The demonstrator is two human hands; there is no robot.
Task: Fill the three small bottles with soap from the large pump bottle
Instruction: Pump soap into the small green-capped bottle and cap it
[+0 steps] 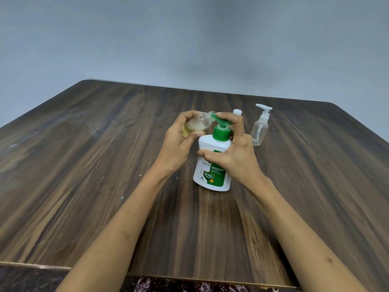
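The large white pump bottle [212,165] with a green label and green pump head stands upright in the middle of the table. My right hand [231,150] wraps its shoulder, fingers on top of the pump head. My left hand [179,140] holds a small clear bottle [200,124] tilted, its open neck against the green nozzle; yellowish soap fills its lower part. A second small clear bottle [261,128], with a white pump top, stands to the right and looks empty. Behind my right hand only a white cap [237,112] shows.
The dark wooden table [105,165] stretches wide on all sides. A plain grey wall [189,39] rises behind its far edge. Patterned fabric [168,285] shows below the near edge.
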